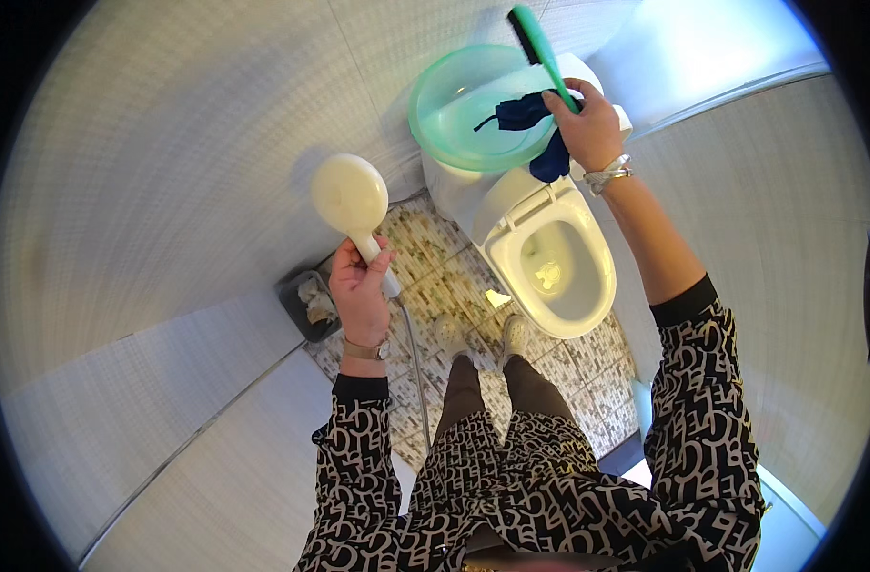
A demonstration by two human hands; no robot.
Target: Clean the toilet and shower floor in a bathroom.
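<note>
My left hand (359,291) is closed round the handle of a white shower head (349,194), whose round head points up and away from me. A metal hose (417,372) hangs from the handle toward the floor. Over on the far right, my right hand (590,126) grips a green brush (542,50) with dark bristles, its bristled end raised. A dark blue cloth (523,112) is also in that hand, hanging in two parts beside the fingers. Behind and below it stands a translucent green basin (445,81), apparently resting on the toilet tank.
The white toilet (602,286) has its seat exposed and something pale inside the bowl. Beside the left wall sits a grey bin (290,303) with crumpled paper. On the mosaic floor (425,238) lies a yellowish scrap (497,298), near my feet in light clogs. Walls stand close on both sides.
</note>
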